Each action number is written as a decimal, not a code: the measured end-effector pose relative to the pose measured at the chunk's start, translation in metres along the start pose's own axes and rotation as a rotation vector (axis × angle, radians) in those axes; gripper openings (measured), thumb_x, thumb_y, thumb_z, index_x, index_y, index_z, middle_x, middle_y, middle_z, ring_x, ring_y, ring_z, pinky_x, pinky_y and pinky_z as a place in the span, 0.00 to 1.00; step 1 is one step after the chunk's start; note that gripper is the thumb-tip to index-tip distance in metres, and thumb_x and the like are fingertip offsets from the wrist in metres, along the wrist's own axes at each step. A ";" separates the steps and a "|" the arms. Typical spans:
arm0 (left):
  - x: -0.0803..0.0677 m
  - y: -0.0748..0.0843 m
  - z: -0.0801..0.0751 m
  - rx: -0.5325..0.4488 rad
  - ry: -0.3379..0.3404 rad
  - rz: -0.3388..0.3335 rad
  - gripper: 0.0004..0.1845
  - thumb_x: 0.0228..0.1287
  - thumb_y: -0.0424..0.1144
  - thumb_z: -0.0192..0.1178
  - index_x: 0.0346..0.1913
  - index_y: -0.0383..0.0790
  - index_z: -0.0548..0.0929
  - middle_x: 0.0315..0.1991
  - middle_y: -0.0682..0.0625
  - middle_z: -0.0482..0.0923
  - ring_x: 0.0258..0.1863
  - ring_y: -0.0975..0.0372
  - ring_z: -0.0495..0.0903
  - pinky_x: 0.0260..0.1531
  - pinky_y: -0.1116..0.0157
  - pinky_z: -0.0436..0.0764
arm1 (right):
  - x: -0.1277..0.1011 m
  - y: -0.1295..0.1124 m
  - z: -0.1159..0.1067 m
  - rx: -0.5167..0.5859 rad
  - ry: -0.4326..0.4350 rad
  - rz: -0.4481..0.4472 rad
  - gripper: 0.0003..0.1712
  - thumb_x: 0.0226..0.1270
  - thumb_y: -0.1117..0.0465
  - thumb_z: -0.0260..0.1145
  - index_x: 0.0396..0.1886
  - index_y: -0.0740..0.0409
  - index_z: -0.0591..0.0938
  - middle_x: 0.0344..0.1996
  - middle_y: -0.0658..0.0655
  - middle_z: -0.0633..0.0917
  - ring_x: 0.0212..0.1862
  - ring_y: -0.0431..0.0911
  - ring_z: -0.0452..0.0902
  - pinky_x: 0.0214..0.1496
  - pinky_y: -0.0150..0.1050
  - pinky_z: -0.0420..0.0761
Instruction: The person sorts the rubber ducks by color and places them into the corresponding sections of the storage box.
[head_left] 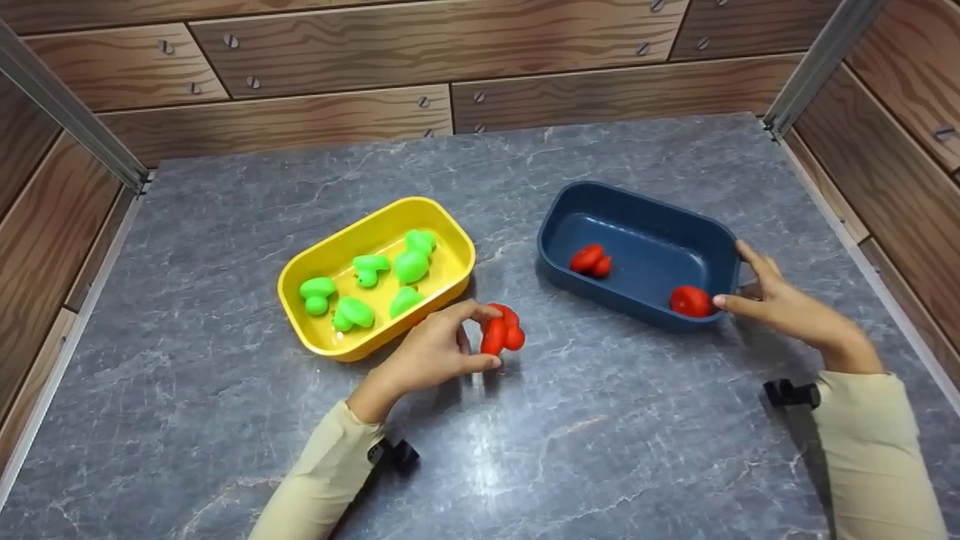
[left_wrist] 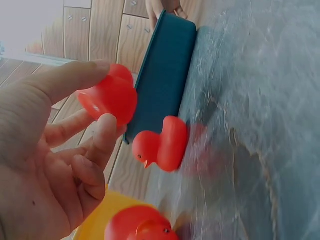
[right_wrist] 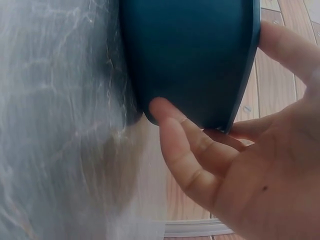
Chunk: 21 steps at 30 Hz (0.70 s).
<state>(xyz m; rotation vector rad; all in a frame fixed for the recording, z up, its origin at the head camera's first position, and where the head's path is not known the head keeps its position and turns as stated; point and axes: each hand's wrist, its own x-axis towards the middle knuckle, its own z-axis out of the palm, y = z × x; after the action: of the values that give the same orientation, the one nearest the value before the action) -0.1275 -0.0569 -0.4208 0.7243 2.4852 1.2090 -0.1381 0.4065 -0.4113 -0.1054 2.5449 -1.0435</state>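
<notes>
My left hand (head_left: 439, 345) pinches a red rubber duck (left_wrist: 112, 97) between thumb and fingers, raised over the table. Below it in the left wrist view, another red rubber duck (left_wrist: 172, 145) rests on the table, and a third red duck (left_wrist: 132, 225) shows at the bottom edge, hidden by the hand in the head view. With thumb and fingers at its rim and outer wall, my right hand (head_left: 787, 304) grips the right end of the dark blue bin (head_left: 637, 296). Inside that bin lie two red ducks, one toward the left (head_left: 589, 260) and one in the near right corner (head_left: 690, 301).
Left of the blue bin stands a yellow bin (head_left: 300, 259) with several green ducks (head_left: 352, 313) in it, close to my left hand. The grey marbled tabletop (head_left: 585, 450) is bordered by wood-patterned panels (head_left: 435, 45) at the back and sides.
</notes>
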 end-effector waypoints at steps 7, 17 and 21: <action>0.007 0.005 0.005 -0.095 0.052 0.045 0.27 0.53 0.42 0.73 0.57 0.46 0.77 0.49 0.53 0.81 0.28 0.64 0.76 0.31 0.70 0.77 | 0.006 -0.003 0.008 0.072 0.030 -0.042 0.55 0.72 0.52 0.59 0.76 0.55 0.27 0.73 0.74 0.33 0.64 0.70 0.64 0.42 0.21 0.74; 0.016 0.011 0.014 -0.141 0.059 0.057 0.29 0.53 0.42 0.72 0.58 0.45 0.76 0.50 0.51 0.81 0.27 0.65 0.76 0.32 0.70 0.77 | 0.011 -0.006 0.016 0.167 0.082 -0.096 0.53 0.72 0.58 0.59 0.76 0.60 0.31 0.71 0.74 0.46 0.40 0.24 0.75 0.41 0.25 0.77; 0.020 0.013 0.018 -0.137 0.073 0.083 0.28 0.53 0.40 0.72 0.58 0.44 0.76 0.49 0.50 0.81 0.28 0.65 0.76 0.32 0.71 0.78 | 0.013 -0.005 0.017 0.149 0.114 -0.060 0.52 0.71 0.55 0.60 0.77 0.59 0.33 0.53 0.66 0.78 0.38 0.31 0.78 0.40 0.29 0.78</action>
<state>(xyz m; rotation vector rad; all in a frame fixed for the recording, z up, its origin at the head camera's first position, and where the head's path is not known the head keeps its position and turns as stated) -0.1317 -0.0276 -0.4225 0.7661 2.4214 1.4443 -0.1444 0.3886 -0.4228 -0.0844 2.5679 -1.2932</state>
